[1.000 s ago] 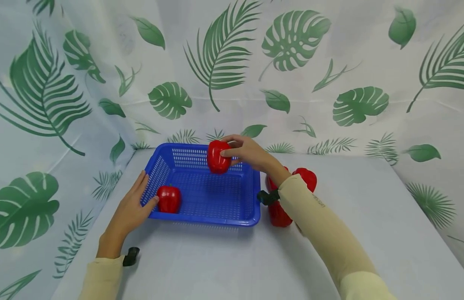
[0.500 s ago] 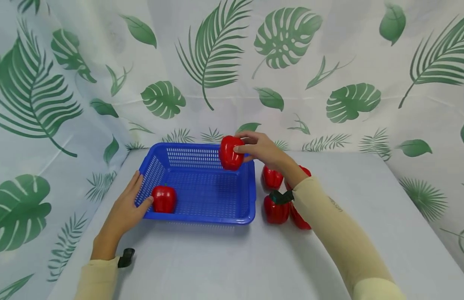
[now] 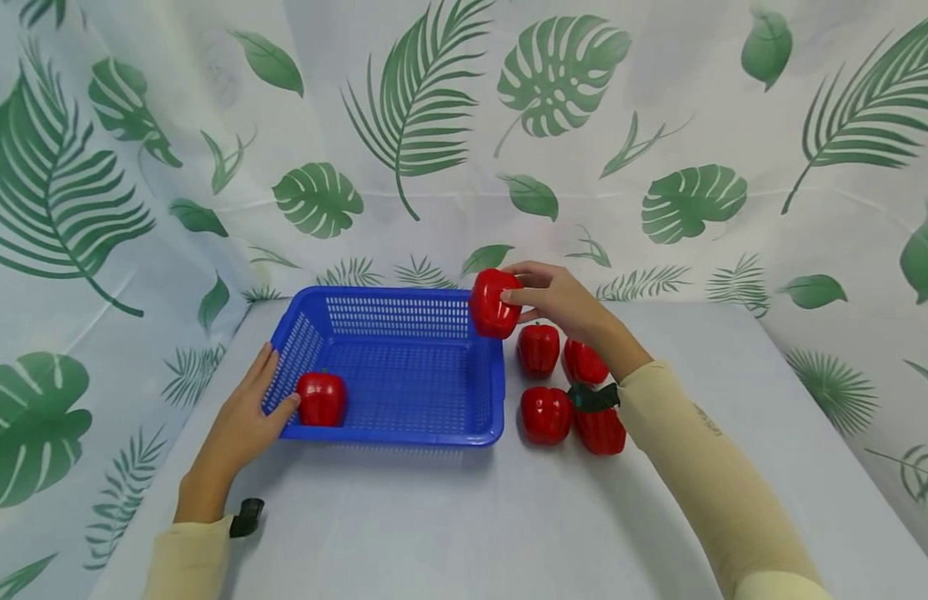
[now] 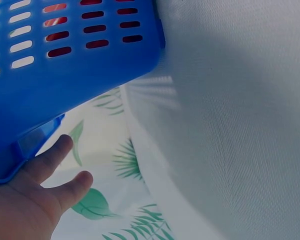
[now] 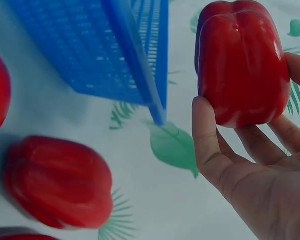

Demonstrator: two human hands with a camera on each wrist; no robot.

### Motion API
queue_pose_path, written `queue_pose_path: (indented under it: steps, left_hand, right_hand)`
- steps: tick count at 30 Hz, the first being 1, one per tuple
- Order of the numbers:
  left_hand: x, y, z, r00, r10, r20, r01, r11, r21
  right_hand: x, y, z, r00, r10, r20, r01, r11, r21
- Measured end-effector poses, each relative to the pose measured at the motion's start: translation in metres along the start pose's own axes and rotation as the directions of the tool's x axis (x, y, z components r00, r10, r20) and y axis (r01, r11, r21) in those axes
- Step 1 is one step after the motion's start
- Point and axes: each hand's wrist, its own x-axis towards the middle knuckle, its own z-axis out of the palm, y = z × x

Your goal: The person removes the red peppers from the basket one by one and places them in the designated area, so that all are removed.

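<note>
My right hand (image 3: 561,302) grips a glossy red bell pepper (image 3: 490,303), thumb on its near side. The pepper is held up over the right rim of a blue plastic basket (image 3: 392,435). In the right wrist view the held pepper (image 5: 242,65) is apart from the basket wall (image 5: 105,55). My left hand (image 3: 242,417) rests against the basket's left side, its thumb by the front left corner. Its fingers (image 4: 76,189) look straight and spread in the left wrist view. One red bell pepper (image 3: 322,400) lies inside the basket, near that corner.
Several more red bell peppers stand on the white table right of the basket, among them a front one (image 3: 546,415) and a back one (image 3: 539,350). A white curtain (image 3: 433,100) with green leaf prints borders the table at the back and sides.
My right hand has carried the held pepper rightward, from above the basket's inside to its right rim. The peppers on the table show more fully. My left hand stays at the basket.
</note>
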Motion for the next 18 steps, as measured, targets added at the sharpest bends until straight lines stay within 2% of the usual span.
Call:
queue_pose_path:
  steps: [18]
  left_hand:
    - [-0.001,0.0,0.001,1.0,-0.011,0.004,0.011,1.0,0.012]
  right_hand:
    - [-0.038,0.02,-0.038,0.994,0.07,-0.08,-0.071,0.997,-0.015]
